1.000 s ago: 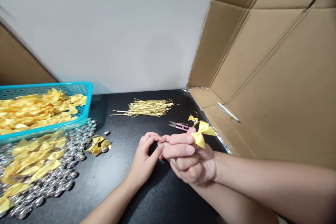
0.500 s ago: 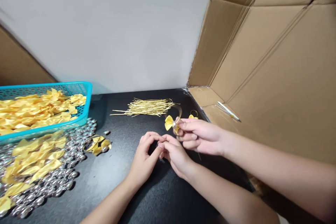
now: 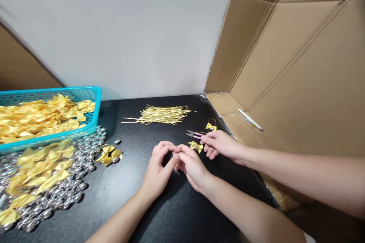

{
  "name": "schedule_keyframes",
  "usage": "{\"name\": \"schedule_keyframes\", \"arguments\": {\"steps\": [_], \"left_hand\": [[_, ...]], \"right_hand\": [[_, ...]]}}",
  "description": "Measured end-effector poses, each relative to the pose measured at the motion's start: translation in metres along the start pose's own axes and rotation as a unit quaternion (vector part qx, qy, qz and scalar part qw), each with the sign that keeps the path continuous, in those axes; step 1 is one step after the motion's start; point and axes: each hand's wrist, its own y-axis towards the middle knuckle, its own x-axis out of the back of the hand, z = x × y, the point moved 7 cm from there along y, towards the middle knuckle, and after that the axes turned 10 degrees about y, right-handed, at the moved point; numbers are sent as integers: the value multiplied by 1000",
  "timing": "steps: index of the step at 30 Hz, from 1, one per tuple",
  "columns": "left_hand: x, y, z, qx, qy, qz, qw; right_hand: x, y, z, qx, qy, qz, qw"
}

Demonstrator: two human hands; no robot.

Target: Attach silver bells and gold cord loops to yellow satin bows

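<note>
My left hand and my right hand meet over the black table. Their fingertips are pressed together, and anything between them is hidden. Just beyond my right hand lies a yellow ribbon bow with a bead at its centre. Another person's hand reaches in from the right, its fingers at the pink handle of small snips. Behind the snips rests another yellow bow with a thin gold loop. Some beaded yellow bows lie left of my left hand.
Gold wire ties form a bundle at the back. On the left stands a blue basket of yellow bows, with silver beads and loose bows in front. Cardboard walls the right side, where a white pen-like cutter lies.
The other person's hand has lowered the beaded bow to the table and moved right, onto the snips. My own hands keep the same pose.
</note>
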Motion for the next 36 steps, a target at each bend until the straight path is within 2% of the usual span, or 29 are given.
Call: {"name": "schedule_keyframes", "arguments": {"steps": [3, 5, 6, 7, 10, 11, 14, 19, 21, 24, 26, 28, 31, 34, 36], "left_hand": [[3, 0, 1, 3, -16, -19, 1000], [8, 0, 4, 12, -24, -50, 998], [10, 1, 6, 19, -24, -67, 997], [13, 1, 9, 27, -20, -82, 996], [15, 1, 14, 40, 11, -102, 994], [15, 2, 14, 38, 26, -100, 994], [12, 2, 11, 21, 71, -91, 993], [8, 0, 3, 11, 123, -83, 989], [5, -1, 0, 4, 137, -65, 988], [-1, -2, -6, -12, 157, -27, 987], [-5, -3, -9, -23, 162, 1, 987], [-9, -3, -12, -30, 157, 33, 987], [-10, -3, -13, -7, 116, 64, 991], [-4, -2, -10, 63, -14, 84, 994], [2, -3, -7, 124, -108, 86, 983]], "right_hand": [[17, -21, 2, 64, -36, -18, 997], [18, -36, 13, 149, -92, -52, 983], [11, -41, 19, 194, -106, -60, 973], [7, -47, 30, 261, -115, -117, 951], [-30, -36, 41, 306, -135, -116, 935], [-43, -29, 44, 317, -186, -87, 926], [-50, -8, 39, 274, -259, -78, 923], [-42, 4, 24, 231, -210, -48, 949], [-46, 4, 22, 223, -160, -39, 961], [-59, 1, 21, 196, -8, 5, 981], [-68, -2, 22, 173, 85, 34, 981], [-74, -5, 23, 159, 130, 43, 978], [-74, -6, 24, 155, 173, 33, 972], [-68, -9, 25, 161, 205, 22, 965], [-61, -15, 32, 198, 205, -4, 959]]}}
